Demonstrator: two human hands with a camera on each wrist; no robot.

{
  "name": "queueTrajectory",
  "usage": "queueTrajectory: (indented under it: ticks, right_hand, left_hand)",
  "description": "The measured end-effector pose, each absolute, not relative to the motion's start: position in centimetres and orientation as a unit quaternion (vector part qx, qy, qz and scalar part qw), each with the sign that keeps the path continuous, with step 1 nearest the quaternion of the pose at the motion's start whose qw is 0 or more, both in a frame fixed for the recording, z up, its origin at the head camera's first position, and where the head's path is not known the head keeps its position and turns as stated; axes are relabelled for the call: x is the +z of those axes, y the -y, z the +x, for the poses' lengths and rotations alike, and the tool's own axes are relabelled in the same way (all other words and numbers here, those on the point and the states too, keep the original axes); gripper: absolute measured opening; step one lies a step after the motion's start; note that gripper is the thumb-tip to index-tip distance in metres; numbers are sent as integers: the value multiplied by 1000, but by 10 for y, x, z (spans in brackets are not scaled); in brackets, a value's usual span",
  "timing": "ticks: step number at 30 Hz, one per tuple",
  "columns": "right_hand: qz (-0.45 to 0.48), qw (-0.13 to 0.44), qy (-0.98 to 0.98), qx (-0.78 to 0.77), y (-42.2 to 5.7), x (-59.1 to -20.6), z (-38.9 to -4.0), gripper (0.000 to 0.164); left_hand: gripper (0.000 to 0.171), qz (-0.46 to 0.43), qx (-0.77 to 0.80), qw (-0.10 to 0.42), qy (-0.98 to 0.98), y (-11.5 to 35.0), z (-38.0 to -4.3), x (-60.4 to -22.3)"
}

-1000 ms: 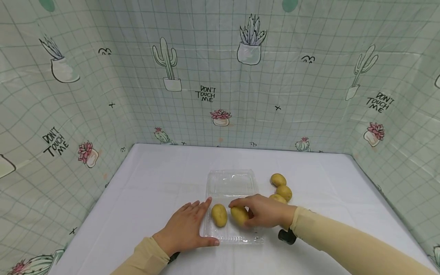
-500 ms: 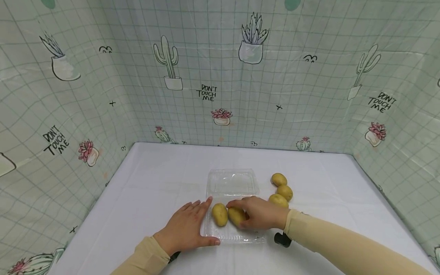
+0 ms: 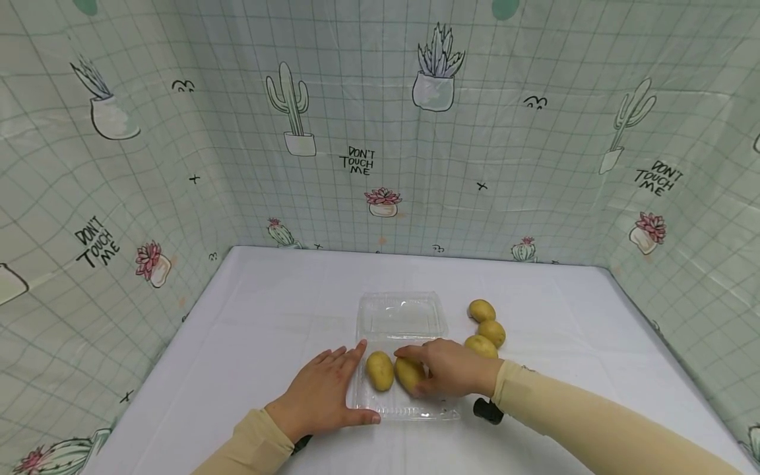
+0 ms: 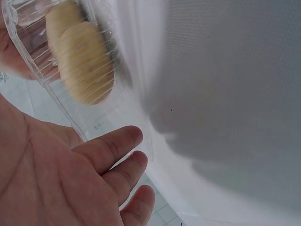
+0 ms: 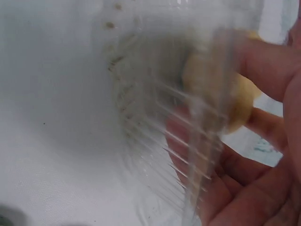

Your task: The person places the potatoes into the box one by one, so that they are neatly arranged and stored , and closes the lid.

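Note:
A clear plastic clamshell container (image 3: pixel 410 414) lies with its lid (image 3: pixel 401 315) folded back on the white table. In its left half sits one potato (image 3: pixel 379 371). Beside that, my right hand (image 3: pixel 454 368) grips a second potato (image 3: pixel 410 376) between thumb and fingers, inside the container. The right wrist view shows this potato (image 5: pixel 207 89) through the ribbed plastic wall, blurred. My left hand (image 3: pixel 323 394) lies along the container's left side with fingers spread and straight, touching its edge. In the left wrist view the left palm (image 4: pixel 51 174) faces the container wall.
To the right of the container several potatoes (image 3: pixel 491 334) lie in a loose row, the nearest partly behind my right hand. A black cylindrical piece (image 3: pixel 488 410) shows under the right wrist. A patterned cloth (image 3: pixel 380 132) walls the table at the back and sides.
The right hand has moved slightly left with its potato, bringing it nearer the first one. The left hand stays in place.

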State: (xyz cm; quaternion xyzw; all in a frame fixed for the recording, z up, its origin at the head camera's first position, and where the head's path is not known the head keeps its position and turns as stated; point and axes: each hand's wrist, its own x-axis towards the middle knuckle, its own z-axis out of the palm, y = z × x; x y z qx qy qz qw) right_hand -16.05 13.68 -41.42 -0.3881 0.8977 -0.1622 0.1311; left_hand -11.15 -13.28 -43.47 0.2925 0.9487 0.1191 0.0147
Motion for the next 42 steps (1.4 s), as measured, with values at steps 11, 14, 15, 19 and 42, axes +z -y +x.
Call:
queueTrajectory:
  ticks: [11,14,15,19,42]
  right_hand:
    - [-389,134,-898,-157,-138,-415,-162,60]
    - [-393,129,-897,-154,-138,-415,-162,61]
    - [-394,127,-897,-154,-137,-415,-162,61]
    - [-396,123,-897,-155,-137,-417,-164,62]
    - [-404,90,-899,-145,-136,-422,-163,66]
  left_hand:
    - [112,294,115,11,-949,133,-113,-438]
    - [112,294,113,13,-949,133,-113,-438]
    - [112,294,113,14,-949,133,-113,-438]
    - [113,294,120,20,-948,133,-113,-437]
    - [114,292,129,31,-947,133,-113,-436]
